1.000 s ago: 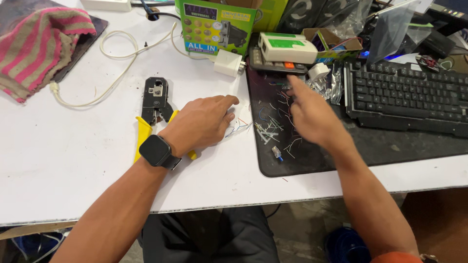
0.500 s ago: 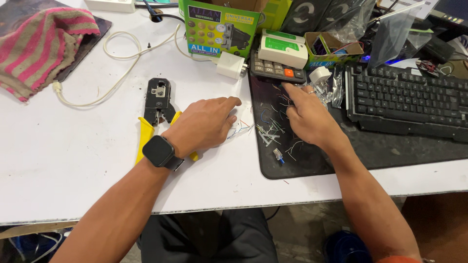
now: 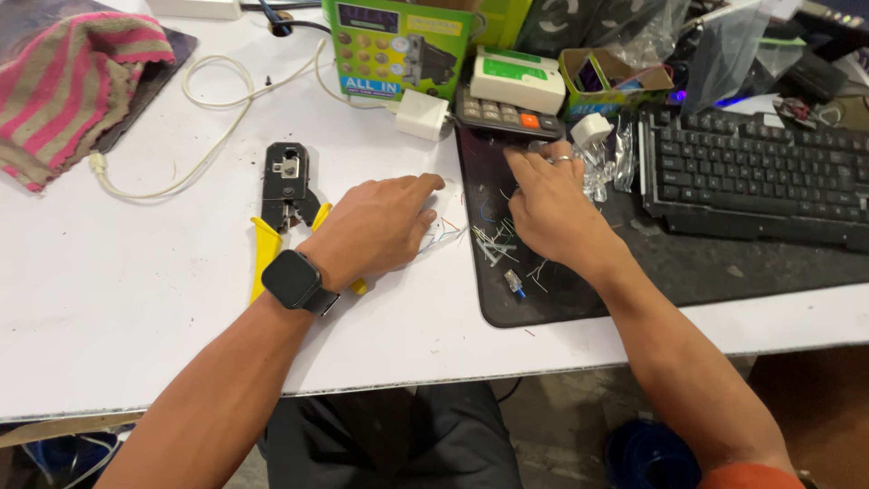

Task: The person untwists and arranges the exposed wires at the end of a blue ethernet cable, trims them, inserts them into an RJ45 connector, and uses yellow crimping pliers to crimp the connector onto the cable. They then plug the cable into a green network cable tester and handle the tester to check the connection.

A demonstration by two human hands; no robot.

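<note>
My left hand (image 3: 380, 226) lies palm down on the white table (image 3: 118, 299), a dark smartwatch (image 3: 291, 281) on its wrist. Thin blue and orange wires (image 3: 445, 235) stick out from under its curled fingers. A crimping tool (image 3: 285, 192) with a black head and yellow handles lies just left of that hand, partly under the wrist. My right hand (image 3: 554, 206) reaches across the black mat (image 3: 715, 267). Its fingertips are bunched beside a calculator (image 3: 500, 118) and a small clear plastic bag (image 3: 605, 172). What they pinch is hidden.
Wire scraps (image 3: 493, 243) and a small clear connector (image 3: 514, 283) lie on the mat. A black keyboard (image 3: 760, 181) sits to the right. At the back stand a green box (image 3: 398, 45), a white and green device (image 3: 518, 80) and a white charger (image 3: 421, 116) with its cable (image 3: 213, 122). A striped cloth (image 3: 72, 81) lies far left.
My right hand has moved forward across the mat toward the calculator and the plastic bag. My left hand has stayed on the wires.
</note>
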